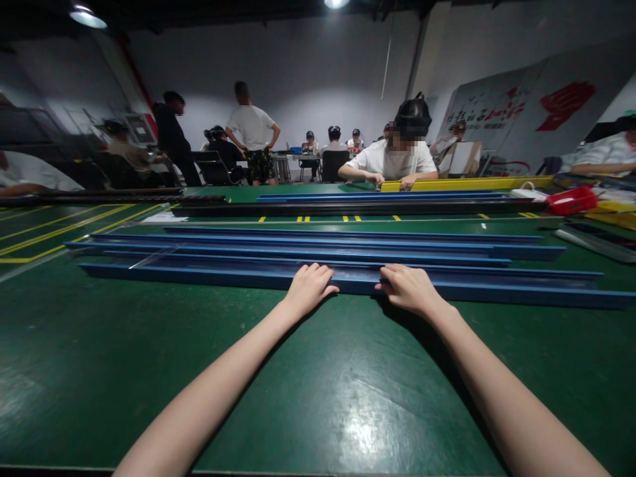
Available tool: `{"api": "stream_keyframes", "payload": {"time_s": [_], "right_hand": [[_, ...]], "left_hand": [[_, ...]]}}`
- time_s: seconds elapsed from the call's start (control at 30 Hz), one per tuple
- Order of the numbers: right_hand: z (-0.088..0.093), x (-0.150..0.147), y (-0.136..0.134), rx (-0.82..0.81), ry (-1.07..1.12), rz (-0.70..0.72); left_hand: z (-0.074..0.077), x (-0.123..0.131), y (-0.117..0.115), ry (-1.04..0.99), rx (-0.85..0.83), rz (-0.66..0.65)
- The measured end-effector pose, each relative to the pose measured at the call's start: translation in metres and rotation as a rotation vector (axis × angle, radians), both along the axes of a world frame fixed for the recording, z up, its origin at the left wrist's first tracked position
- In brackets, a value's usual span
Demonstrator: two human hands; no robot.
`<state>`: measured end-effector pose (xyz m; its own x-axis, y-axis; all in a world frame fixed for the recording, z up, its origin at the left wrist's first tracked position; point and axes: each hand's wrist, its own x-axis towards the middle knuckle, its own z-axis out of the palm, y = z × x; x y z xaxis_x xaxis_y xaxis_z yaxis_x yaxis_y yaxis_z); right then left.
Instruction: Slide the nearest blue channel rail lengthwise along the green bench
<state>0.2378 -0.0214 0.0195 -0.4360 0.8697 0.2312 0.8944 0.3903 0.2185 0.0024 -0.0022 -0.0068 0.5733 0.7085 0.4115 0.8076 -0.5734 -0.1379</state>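
A long blue channel [355,285] with raised edges lies lengthwise across the green table [318,371], nearest to me. My left hand [311,286] is closed over its near wall, fingers over the top edge and thumb on the front side. A short way to the right, my right hand [406,286] grips the same wall in a similar way. The fingertips of both hands are partly hidden inside the channel. Right behind it lie more blue channels [318,252], side by side and close together.
Farther back lie a black rail [318,209] and a thin blue strip [358,197]. Opposite me, a person [407,149] in a white shirt holds a yellow channel [477,183]. At right are a red object [571,199] and a phone-like slab [596,240].
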Motion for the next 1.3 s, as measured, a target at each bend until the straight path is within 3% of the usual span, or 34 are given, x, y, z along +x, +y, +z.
{"api": "stream_keyframes", "payload": {"time_s": [0.5, 1.3], "right_hand": [[-0.006, -0.012, -0.002, -0.167, 0.069, 0.061], [-0.010, -0.012, -0.001, -0.157, 0.169, 0.099]], "left_hand": [[0.001, -0.001, -0.001, -0.038, -0.078, -0.016], [0.002, 0.000, 0.001, -0.022, -0.124, 0.017]]}}
